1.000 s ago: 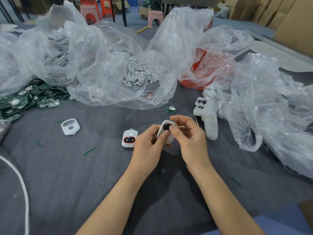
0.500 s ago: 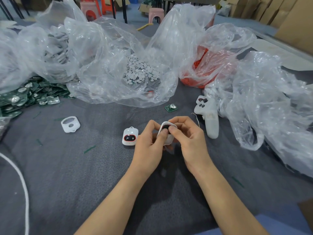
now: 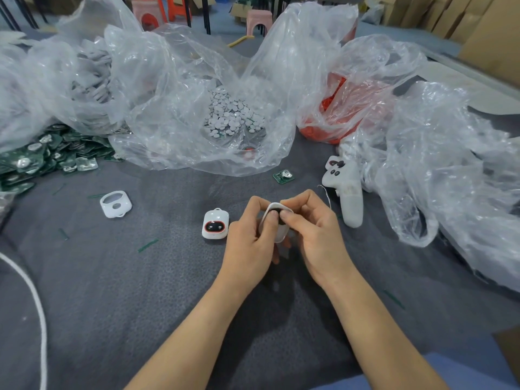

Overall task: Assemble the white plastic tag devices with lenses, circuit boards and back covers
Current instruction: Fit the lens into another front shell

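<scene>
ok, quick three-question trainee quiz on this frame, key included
1. True or false: the left hand and the right hand both hold the white plastic tag shell.
2. What lies on the grey cloth just left of the hands? A: finished white tag with red-rimmed dark lens. B: green circuit board. C: orange stool.
3. Name the hollow white part lying farther left.
Key: 1 true; 2 A; 3 the empty white front shell with two openings.

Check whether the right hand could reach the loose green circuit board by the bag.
Likely yes, once freed: the circuit board lies uncovered just beyond the right hand, which now pinches the white shell.
</scene>
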### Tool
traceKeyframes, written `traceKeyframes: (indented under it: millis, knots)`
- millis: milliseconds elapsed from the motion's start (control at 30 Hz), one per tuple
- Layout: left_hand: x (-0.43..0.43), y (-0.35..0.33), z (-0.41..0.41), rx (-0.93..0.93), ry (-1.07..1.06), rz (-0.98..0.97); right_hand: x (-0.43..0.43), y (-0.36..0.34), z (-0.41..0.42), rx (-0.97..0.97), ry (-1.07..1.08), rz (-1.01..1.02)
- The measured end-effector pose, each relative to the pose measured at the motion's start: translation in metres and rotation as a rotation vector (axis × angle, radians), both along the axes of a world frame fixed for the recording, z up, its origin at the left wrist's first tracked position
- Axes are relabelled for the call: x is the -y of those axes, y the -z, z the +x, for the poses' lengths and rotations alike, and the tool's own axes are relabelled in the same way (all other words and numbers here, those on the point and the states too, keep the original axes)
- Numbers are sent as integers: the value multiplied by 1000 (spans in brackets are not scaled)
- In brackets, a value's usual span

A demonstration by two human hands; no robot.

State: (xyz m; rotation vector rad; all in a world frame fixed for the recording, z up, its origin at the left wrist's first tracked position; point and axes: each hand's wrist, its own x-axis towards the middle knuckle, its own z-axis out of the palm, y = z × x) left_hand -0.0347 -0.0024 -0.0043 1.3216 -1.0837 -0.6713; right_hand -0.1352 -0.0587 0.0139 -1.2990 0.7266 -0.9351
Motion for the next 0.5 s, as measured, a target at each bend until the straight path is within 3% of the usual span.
traceKeyframes:
  millis: [300,500]
  knots:
    - [-4,-4,2,-43,15,9,2,1,-2,12,-90,42]
    - [-1,-2,1,-45,-8,10,1,3,0,-90,17,-88]
